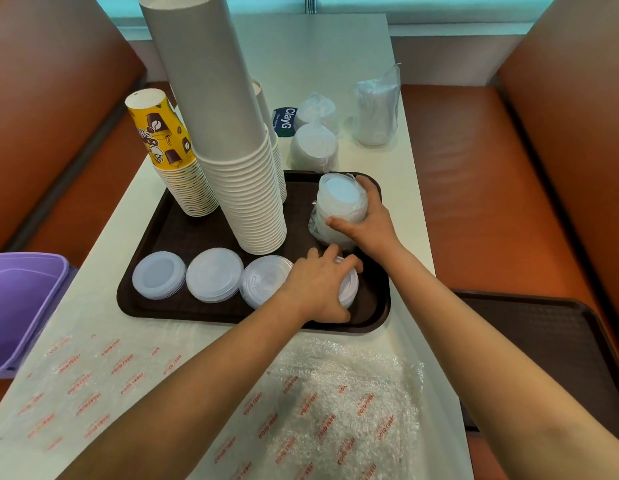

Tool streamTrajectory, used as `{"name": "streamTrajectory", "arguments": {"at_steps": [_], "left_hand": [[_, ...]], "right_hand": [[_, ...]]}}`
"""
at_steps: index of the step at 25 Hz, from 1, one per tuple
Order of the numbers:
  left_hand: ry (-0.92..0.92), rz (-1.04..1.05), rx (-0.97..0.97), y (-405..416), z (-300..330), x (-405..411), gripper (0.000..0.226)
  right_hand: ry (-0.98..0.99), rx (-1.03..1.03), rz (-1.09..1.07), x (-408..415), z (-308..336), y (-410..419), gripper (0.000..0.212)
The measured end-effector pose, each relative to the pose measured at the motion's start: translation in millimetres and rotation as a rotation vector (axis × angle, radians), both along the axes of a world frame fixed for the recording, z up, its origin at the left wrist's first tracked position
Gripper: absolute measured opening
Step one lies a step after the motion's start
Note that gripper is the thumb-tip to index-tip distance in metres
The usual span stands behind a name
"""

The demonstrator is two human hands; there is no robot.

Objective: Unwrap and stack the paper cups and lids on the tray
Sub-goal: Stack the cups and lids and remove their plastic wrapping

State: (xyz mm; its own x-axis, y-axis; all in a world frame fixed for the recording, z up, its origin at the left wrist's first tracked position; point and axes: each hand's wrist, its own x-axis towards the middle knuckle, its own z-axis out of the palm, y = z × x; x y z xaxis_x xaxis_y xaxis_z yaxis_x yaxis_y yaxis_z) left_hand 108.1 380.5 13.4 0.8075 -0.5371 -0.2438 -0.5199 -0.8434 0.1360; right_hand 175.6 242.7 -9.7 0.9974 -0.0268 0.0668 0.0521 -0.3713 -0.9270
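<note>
The person is leaning over a dark brown tray sitting on a white table. Their right hand is curling its fingers and thumb around a plastic-wrapped stack of lids standing at the tray's far right corner. Their left hand is resting over a low pile of lids at the tray's near right, fingers bent around its edge. Three more lid piles are lying in a row along the near edge. A tall stack of white paper cups and a shorter stack of yellow printed cups are standing upside down at the back left. Wrapped lid packs are waiting on the table beyond, and empty printed wrapping is lying nearest the person.
</note>
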Motion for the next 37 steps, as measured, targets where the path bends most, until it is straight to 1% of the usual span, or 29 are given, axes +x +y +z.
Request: {"name": "streamTrajectory", "arguments": {"at_steps": [2, 3, 4, 7, 8, 9, 11, 13, 15, 17, 21, 25, 30, 32, 34, 37], "left_hand": [[-0.028, -0.018, -0.009, 2.0, 3.7, -2.4, 0.079], [-0.085, -0.017, -0.056, 3.4, 8.3, -4.7, 0.075], [-0.161, 0.006, -0.160, 4.5, 14.6, -7.5, 0.066], [-0.397, 0.214, -0.623, 2.7, 35.8, -2.2, 0.040], [-0.419, 0.298, -0.711, -0.1, 43.4, 6.9, 0.035], [-0.403, 0.379, -0.747, -4.0, 50.5, 18.3, 0.032], [-0.312, 0.516, -0.696, -12.0, 59.3, 42.5, 0.034], [-0.185, 0.609, -0.557, -18.3, 58.8, 62.3, 0.042], [-0.078, 0.650, -0.440, -21.1, 54.1, 74.3, 0.051], [-0.018, 0.667, -0.401, -21.7, 51.1, 81.1, 0.058], [0.026, 0.657, -0.406, -21.8, 51.0, 86.0, 0.064], [0.041, 0.643, -0.422, -21.0, 48.1, 84.2, 0.069], [0.096, 0.692, -0.603, -17.3, 44.1, 80.2, 0.068], [0.124, 0.685, -0.635, -14.3, 44.3, 81.1, 0.066], [0.074, 0.621, -0.607, -11.8, 46.6, 80.8, 0.063], [-0.065, 0.394, -0.435, -11.6, 53.2, 82.7, 0.057]], "right_hand": [[0.006, 0.002, -0.003, -0.6, -0.6, 0.4, 0.089], [0.009, 0.006, -0.001, -0.3, -1.0, 0.5, 0.089], [0.015, 0.016, 0.004, -0.4, -1.0, 0.6, 0.090], [0.024, 0.073, 0.006, -3.5, -0.1, 1.7, 0.100], [0.026, 0.090, 0.005, -4.2, -0.4, 2.3, 0.099], [0.027, 0.101, 0.007, -4.4, -0.7, 2.8, 0.098], [0.019, 0.113, 0.012, -3.8, -2.5, 3.2, 0.099], [0.011, 0.115, 0.013, -4.3, -3.9, 2.9, 0.100], [0.008, 0.134, 0.004, -5.4, -5.1, 2.1, 0.098], [0.004, 0.151, 0.004, -5.5, -6.5, 1.4, 0.094], [0.005, 0.130, 0.007, -4.3, -9.0, -0.2, 0.103], [-0.011, 0.109, 0.016, -5.1, -13.0, 0.0, 0.101], [-0.015, 0.097, 0.001, -5.5, -16.0, -0.3, 0.102], [-0.013, 0.090, -0.001, -5.6, -16.2, -0.1, 0.101], [-0.006, 0.084, -0.008, -5.5, -15.9, 0.9, 0.101], [0.004, 0.087, -0.022, -6.3, -14.5, 1.8, 0.098]]}}
